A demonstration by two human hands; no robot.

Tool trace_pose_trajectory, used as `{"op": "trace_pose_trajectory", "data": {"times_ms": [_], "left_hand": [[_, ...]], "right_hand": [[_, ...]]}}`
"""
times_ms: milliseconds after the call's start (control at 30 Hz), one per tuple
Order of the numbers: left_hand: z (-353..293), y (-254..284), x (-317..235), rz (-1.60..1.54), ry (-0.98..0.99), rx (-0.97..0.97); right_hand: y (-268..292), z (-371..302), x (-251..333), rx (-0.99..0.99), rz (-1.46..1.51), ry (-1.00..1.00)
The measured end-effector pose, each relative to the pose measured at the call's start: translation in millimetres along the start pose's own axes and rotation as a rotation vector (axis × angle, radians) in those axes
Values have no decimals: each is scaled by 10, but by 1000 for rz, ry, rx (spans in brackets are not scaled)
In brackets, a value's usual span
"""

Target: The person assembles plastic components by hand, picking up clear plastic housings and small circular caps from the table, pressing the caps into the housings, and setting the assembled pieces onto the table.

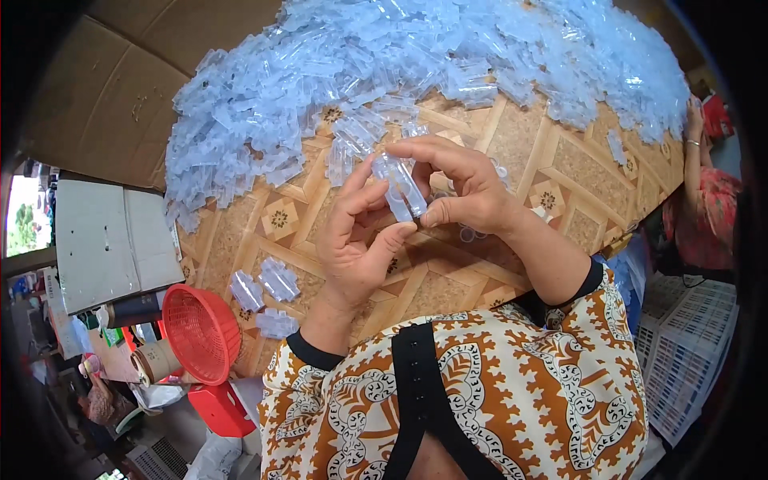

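Both hands pinch one clear part (401, 188), held above the worktop (560, 172) near its middle. Left hand (358, 240): thumb and fingers closed on its lower end. Right hand (464, 188): fingers curled over the top, thumb under. Behind them, a big pile (384, 64) of the same clear parts covers the far worktop. A few loose parts (268, 288) lie near left, beside a red basket (202, 332).

Wears a short-sleeved top in orange-brown and cream ornamental print, black-trimmed at the cuffs, with a black buttoned placket down the front
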State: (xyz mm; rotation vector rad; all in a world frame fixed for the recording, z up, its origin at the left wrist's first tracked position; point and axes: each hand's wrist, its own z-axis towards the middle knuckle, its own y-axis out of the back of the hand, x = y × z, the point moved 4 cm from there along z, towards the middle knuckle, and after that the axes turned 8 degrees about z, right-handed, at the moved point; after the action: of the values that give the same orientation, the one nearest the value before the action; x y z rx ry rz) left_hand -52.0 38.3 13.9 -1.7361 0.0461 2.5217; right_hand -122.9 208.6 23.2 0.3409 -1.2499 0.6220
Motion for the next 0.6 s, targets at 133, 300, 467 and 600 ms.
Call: {"op": "trace_pose_trajectory", "data": {"times_ms": [133,300,467,600], "left_hand": [[-5,12,21,0,10,-15],[5,4,-7,-10,16,-13],[8,2,13,-18,6,-6],[1,4,5,-3,8,-16]], "right_hand": [[-3,-4,-5,4,3,-8],[7,-13,-10,-4,22,-4],[8,-6,2,-24,34,-2],[3,-4,7,-14,31,-7]]}}
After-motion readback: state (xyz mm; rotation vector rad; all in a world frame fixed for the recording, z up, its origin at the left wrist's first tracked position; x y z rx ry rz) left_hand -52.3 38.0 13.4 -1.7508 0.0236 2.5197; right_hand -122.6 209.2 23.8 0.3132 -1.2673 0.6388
